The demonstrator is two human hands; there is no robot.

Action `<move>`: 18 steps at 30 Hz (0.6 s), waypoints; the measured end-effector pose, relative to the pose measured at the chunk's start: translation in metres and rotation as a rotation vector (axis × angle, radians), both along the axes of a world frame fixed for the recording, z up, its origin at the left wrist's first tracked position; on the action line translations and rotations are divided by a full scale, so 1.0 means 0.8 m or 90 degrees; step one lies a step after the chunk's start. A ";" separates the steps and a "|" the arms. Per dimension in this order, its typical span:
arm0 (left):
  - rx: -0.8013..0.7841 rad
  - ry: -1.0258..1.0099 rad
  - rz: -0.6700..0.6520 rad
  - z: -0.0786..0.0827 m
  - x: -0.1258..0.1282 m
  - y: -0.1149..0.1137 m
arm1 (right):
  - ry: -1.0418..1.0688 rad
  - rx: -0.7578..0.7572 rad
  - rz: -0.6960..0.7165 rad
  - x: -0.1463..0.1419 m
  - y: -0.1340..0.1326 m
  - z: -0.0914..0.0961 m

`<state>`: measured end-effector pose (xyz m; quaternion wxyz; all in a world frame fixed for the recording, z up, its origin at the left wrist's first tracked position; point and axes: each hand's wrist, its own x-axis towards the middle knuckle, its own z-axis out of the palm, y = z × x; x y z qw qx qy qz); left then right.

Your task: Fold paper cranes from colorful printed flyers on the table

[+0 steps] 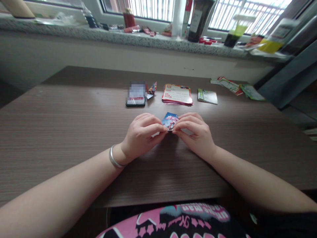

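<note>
A small folded piece of printed blue and red paper (169, 120) rests on the brown wooden table (74, 132) in front of me. My left hand (141, 135), with a silver bangle on the wrist, pinches its left edge with closed fingers. My right hand (195, 132) pinches the right edge the same way. The two hands meet at the paper's lower corner.
Behind the hands lie a phone (135, 95), a small folded paper figure (151, 90), a stack of red-printed leaflets (177, 95) and a green-edged stack (207, 96). More leaflets (235, 86) sit at the far right. Bottles and clutter line the stone windowsill (138, 38).
</note>
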<state>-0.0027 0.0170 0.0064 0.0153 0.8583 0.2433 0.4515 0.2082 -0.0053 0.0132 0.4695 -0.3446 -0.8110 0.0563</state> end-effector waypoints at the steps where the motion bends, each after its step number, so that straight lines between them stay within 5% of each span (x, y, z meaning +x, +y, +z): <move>1: 0.010 -0.001 -0.002 0.000 0.000 0.000 | 0.003 0.002 0.001 0.000 0.000 -0.001; 18: 0.068 0.129 0.064 0.004 0.000 -0.002 | -0.082 0.031 -0.002 -0.001 0.001 -0.006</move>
